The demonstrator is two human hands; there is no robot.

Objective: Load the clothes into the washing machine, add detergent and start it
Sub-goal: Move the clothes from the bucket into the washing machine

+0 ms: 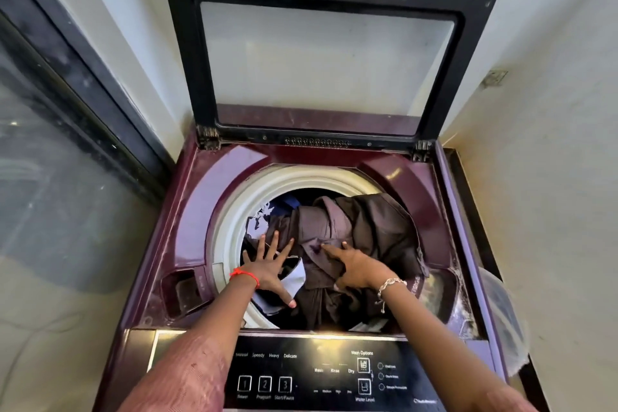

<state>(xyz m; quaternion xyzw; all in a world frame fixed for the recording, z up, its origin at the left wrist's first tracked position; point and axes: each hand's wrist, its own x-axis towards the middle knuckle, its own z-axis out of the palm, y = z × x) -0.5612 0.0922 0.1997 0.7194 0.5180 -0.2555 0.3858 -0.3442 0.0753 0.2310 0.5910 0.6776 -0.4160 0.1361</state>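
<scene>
Pressing clothes (pixel 351 237) down into the drum of the washing machine (pixel 200 211), lid (pixel 321 57) up. Left hand (pixel 271 264) is spread flat, fingers splayed on the pile; right hand (pixel 357 266) lies on the dark fabric, index finger out, gripping nothing clearly. Loading looks nearly done, though the brown garment heaps over the right rim. No detergent in sight; adding it, shutting the lid and pressing start on the control panel (pixel 334 375) are left.
</scene>
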